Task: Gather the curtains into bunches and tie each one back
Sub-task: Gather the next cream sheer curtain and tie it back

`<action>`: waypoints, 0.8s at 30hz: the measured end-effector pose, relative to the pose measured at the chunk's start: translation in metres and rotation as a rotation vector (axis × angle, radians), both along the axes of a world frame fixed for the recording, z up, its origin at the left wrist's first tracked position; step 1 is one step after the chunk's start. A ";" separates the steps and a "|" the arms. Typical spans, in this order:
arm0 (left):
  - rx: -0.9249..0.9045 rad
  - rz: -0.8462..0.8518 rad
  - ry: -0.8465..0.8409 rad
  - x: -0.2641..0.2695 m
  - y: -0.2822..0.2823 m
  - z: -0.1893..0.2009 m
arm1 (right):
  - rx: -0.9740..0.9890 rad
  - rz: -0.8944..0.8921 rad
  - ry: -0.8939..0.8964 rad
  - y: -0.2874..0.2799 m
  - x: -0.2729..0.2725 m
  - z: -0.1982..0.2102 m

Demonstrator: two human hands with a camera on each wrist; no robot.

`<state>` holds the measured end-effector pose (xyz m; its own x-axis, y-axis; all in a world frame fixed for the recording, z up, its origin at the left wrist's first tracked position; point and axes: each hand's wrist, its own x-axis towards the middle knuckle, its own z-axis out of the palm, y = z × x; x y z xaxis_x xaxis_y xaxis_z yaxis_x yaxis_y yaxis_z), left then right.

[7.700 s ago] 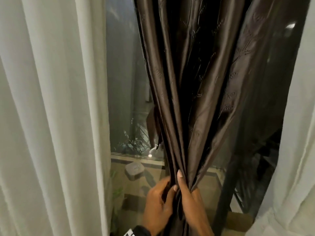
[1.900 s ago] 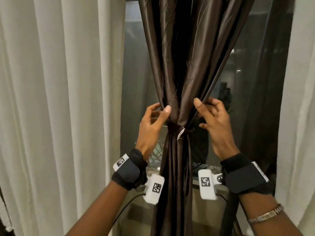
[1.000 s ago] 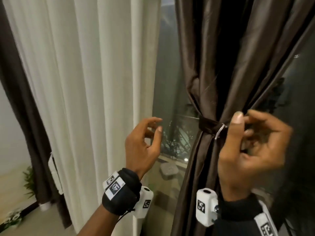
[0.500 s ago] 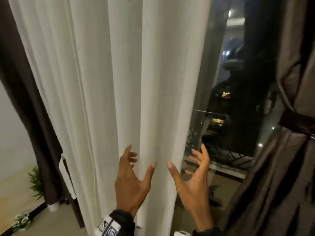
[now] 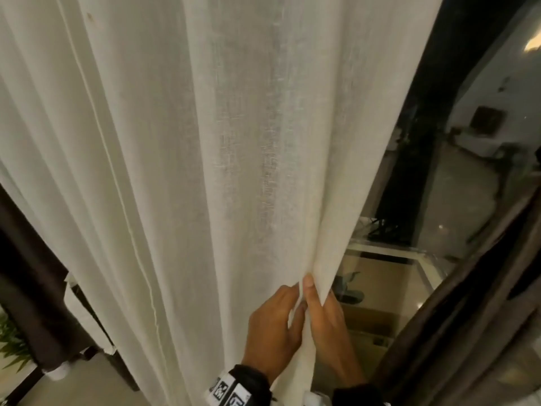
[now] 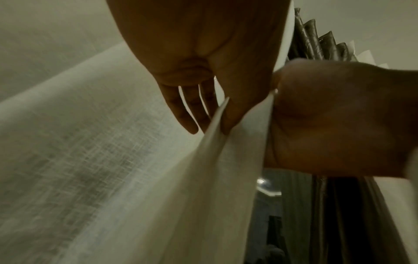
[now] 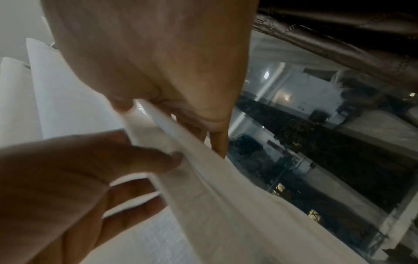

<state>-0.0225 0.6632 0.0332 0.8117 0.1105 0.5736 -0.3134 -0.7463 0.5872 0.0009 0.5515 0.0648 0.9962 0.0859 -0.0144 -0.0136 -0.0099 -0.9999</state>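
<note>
Now, sheer curtain (image 5: 205, 171): hangs full and loose beside the window (image 5: 468, 200); we work its right edge, where gathering begins.
Dark curtain (image 5: 468, 317): at the far right, bunched; a second ago our hands were at its tie, so that one is done.
Left hand (image 5: 272, 326): our grip pinches the sheer's edge fold.
Right hand (image 5: 328, 323): thumb in front, fingers behind the same fold, holding it; half a second ago both hands hovered open.

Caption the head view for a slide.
Both hands, left hand and right hand, pinch the white sheer curtain's edge.
</note>
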 end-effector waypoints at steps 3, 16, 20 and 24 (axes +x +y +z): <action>0.049 -0.122 0.038 -0.001 0.003 -0.004 | -0.130 -0.063 -0.122 0.012 0.004 0.004; -0.341 0.414 -0.008 0.028 0.052 0.004 | -0.101 0.032 -0.170 0.016 0.039 0.017; -0.266 0.251 -0.017 0.022 0.020 -0.005 | -0.127 0.132 -0.254 0.029 0.038 0.015; -0.273 -0.098 0.072 0.013 0.027 -0.008 | -0.052 0.112 -0.210 0.033 0.044 0.006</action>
